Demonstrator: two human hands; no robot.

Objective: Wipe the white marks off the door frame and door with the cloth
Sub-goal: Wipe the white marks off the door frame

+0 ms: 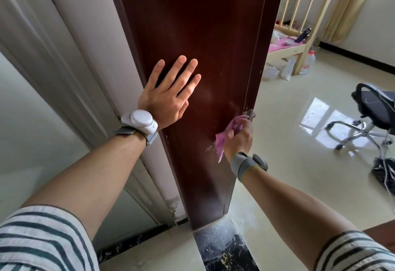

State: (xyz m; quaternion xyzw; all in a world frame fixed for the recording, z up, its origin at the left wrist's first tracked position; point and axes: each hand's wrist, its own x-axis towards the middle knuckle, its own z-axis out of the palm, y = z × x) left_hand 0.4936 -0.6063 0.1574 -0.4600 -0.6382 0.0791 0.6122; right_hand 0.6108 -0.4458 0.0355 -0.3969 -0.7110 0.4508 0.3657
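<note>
The cloth (pixel 221 142) is pink-purple, thin and crumpled. It lies bunched against a dark brown, glossy panel (pixel 192 24), though whether this face is door or frame cannot be told. The right hand (pixel 239 137) grips the cloth in a closed fist, fingers curled round it and knuckles turned toward the panel. The cloth's long axis runs steeply, from a fold poking out above the fist down to a loose tail. That tail hangs below and to the left of the fist and points at the floor (pixel 288 121). Just left of the grip, touching the cloth's lower edge, are faint white marks (pixel 210 148) smeared on the brown. A paler, hazy patch sits on the panel above the grip. Right above the fist, at the panel's right edge, a small metal plate (pixel 249 114) sticks out, its lower part covered by the cloth. Well up and to the left of the grip, the left hand (pixel 168 95) lies flat on the panel with fingers straight and spread, holding nothing. Most of the cloth is hidden inside the fist and the right fingers cannot be seen behind the back of the hand. The cloth's edges are blurred. A grey band (pixel 245 163) wraps the right wrist and a white device (pixel 140 121) sits on the left wrist. The panel's top is cut off by the frame.
</note>
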